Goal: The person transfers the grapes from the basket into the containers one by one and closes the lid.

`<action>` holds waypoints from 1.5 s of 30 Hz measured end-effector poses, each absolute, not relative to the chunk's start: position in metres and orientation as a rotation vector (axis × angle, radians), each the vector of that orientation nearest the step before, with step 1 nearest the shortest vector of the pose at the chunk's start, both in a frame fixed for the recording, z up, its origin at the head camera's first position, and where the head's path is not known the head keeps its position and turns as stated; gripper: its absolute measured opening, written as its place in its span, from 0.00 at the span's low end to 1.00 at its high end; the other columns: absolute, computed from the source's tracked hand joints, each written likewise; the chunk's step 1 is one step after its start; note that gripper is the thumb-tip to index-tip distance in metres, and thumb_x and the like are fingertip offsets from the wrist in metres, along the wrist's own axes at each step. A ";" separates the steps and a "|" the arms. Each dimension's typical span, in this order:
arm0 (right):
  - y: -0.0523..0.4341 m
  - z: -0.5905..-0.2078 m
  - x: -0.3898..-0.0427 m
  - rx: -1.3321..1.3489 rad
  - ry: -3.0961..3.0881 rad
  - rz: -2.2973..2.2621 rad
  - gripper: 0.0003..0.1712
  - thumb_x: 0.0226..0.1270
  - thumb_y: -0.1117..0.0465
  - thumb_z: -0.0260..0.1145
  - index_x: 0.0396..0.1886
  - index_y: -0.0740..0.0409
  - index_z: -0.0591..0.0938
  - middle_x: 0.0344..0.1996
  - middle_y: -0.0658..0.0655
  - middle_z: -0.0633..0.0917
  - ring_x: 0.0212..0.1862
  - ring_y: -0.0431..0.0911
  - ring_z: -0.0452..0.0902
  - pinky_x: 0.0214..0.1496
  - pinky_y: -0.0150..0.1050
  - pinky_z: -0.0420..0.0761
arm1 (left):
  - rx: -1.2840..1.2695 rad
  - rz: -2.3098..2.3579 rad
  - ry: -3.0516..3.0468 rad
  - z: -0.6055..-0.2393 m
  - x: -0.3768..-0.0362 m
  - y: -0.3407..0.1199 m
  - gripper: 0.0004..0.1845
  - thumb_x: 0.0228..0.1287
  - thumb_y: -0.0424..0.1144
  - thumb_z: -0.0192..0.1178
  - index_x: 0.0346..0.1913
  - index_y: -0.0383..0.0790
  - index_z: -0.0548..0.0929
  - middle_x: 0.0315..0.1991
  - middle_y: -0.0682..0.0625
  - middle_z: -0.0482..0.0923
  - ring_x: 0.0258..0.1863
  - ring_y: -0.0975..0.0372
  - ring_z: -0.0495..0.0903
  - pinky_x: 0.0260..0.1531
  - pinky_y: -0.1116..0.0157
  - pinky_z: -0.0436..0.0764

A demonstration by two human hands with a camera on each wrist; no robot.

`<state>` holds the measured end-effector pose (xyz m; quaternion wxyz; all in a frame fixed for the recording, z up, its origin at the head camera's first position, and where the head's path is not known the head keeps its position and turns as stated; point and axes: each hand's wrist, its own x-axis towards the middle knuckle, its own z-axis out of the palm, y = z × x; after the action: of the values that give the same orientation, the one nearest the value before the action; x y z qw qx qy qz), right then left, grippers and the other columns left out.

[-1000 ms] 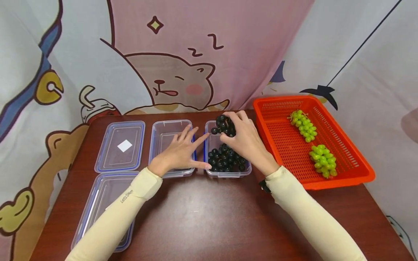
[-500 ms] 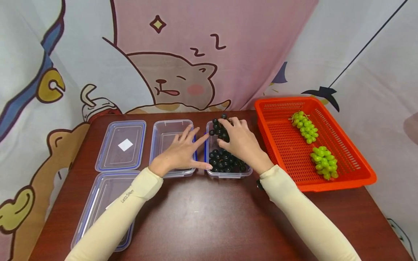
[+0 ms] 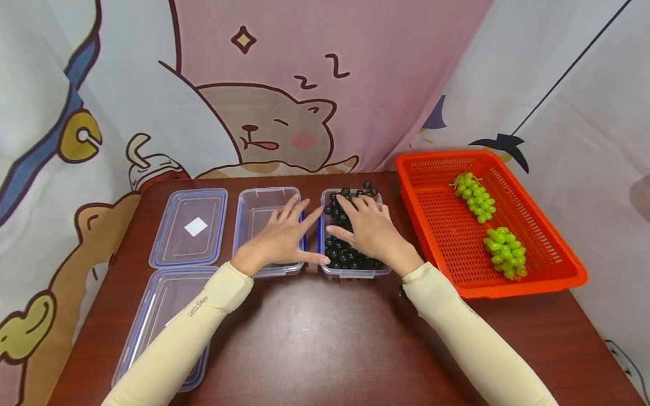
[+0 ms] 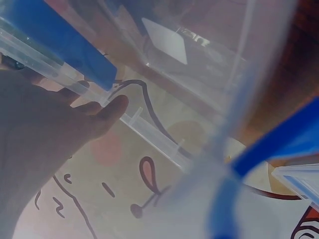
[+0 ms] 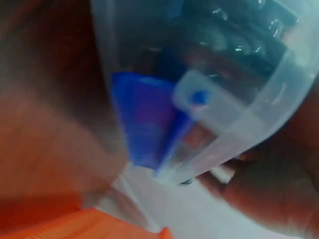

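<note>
Two hands working at the clear container [image 3: 325, 269] left of the orange basket [image 3: 431, 237]. R hand [image 3: 369, 232] is pressing flat, fingers spread, on black grapes [image 3: 341, 255] inside it. L hand [image 3: 282, 235] is resting open on the empty container [image 3: 254, 206] w/ thumb touching grape container's edge.

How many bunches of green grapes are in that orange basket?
2. One bunch lies toward the far end of the basket, the other bunch nearer the front. Nothing appears hidden.

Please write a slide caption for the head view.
Right hand presses black grapes into a clear box.
</note>
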<state>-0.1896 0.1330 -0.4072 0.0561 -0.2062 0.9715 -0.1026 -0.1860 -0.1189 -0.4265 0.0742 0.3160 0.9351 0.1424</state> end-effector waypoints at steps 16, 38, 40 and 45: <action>0.135 -0.423 -0.193 -0.862 3.079 -0.520 0.37 0.86 0.39 0.57 0.86 0.48 0.69 0.85 0.63 0.61 0.83 0.66 0.55 0.76 0.76 0.58 | 0.929 0.401 2.811 -0.426 -0.183 -0.117 0.66 0.62 0.76 0.69 0.91 0.48 0.48 0.88 0.34 0.42 0.87 0.38 0.32 0.75 0.28 0.54; 0.132 -0.436 -0.190 -0.712 2.930 -0.428 0.42 0.85 0.35 0.54 0.89 0.48 0.64 0.86 0.62 0.61 0.83 0.68 0.56 0.76 0.78 0.57 | 0.948 0.377 2.810 -0.430 -0.184 -0.117 0.66 0.62 0.77 0.68 0.91 0.49 0.47 0.88 0.33 0.44 0.87 0.38 0.33 0.74 0.27 0.55; 0.128 -0.442 -0.190 -0.705 2.959 -0.429 0.45 0.83 0.33 0.54 0.90 0.49 0.61 0.87 0.61 0.59 0.83 0.68 0.55 0.75 0.78 0.57 | 0.939 0.381 2.817 -0.429 -0.183 -0.118 0.66 0.62 0.76 0.69 0.91 0.49 0.48 0.88 0.34 0.44 0.87 0.38 0.33 0.74 0.27 0.55; 0.122 -0.452 -0.192 -0.654 3.043 -0.370 0.46 0.83 0.32 0.53 0.90 0.47 0.60 0.87 0.60 0.60 0.84 0.66 0.55 0.77 0.76 0.56 | 0.938 0.411 2.815 -0.430 -0.184 -0.117 0.66 0.63 0.76 0.69 0.91 0.48 0.48 0.88 0.34 0.43 0.87 0.38 0.33 0.74 0.27 0.54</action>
<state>-0.1919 0.1216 -0.4515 0.0035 -0.2087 0.9708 -0.1181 -0.1839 -0.1171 -0.4298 0.0728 0.3123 0.9373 0.1368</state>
